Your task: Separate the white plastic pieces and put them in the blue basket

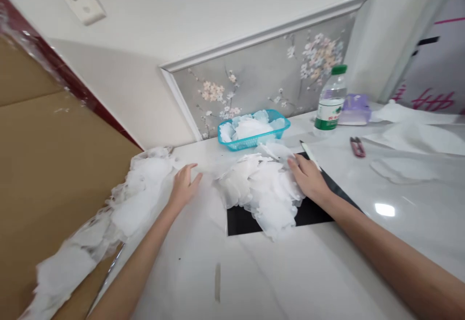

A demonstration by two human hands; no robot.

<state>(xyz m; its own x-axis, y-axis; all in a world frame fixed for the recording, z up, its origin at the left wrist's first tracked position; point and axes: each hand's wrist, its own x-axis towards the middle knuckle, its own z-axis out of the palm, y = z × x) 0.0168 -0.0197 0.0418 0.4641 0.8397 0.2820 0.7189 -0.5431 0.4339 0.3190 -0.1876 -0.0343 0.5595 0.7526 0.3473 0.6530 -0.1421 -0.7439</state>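
A loose heap of thin white, scallop-edged pieces (267,189), perhaps fabric, lies on a black mat (240,220). At the heap's upper right edge, my right hand (308,177) has its fingers bent around a white piece (278,150). Some of its fingertips are hidden. My left hand (185,184) is left of the heap, apart from it, with thumb and fingers spread and nothing between them. Behind the heap, a blue plastic basket (247,143) holds more such white pieces.
More white pieces (138,203) lie along the table's left edge beside cardboard (54,165). To the right are a green-capped bottle (330,102), a purple pack (354,109), small thread snips (357,146), a pen-like tool (310,154) and white sheets (417,136). A wall stands behind.
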